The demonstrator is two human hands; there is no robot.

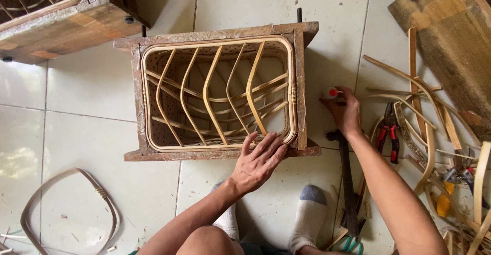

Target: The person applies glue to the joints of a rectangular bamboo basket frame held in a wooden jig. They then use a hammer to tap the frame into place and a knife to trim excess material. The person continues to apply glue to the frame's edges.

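My left hand (259, 159) lies flat, fingers spread and gripping nothing, on the near rim of the wooden mould frame (302, 81), fingertips just over the edge of the rattan basket frame (217, 94) seated inside it. My right hand (343, 113) is out to the right of the mould, fingers closed round a small white bottle with a red cap (330, 92) down at floor level. The basket work lies straight ahead of me, its long axis running left to right across my view; the left hand touches it, the right is just beside its right end. Red-handled pliers (389, 132) lie near the right wrist among loose rattan strips (424, 94) (label on the bottle too small to make out). A bent rattan hoop (105, 196) sits well apart, lower left. No other packages or signs.
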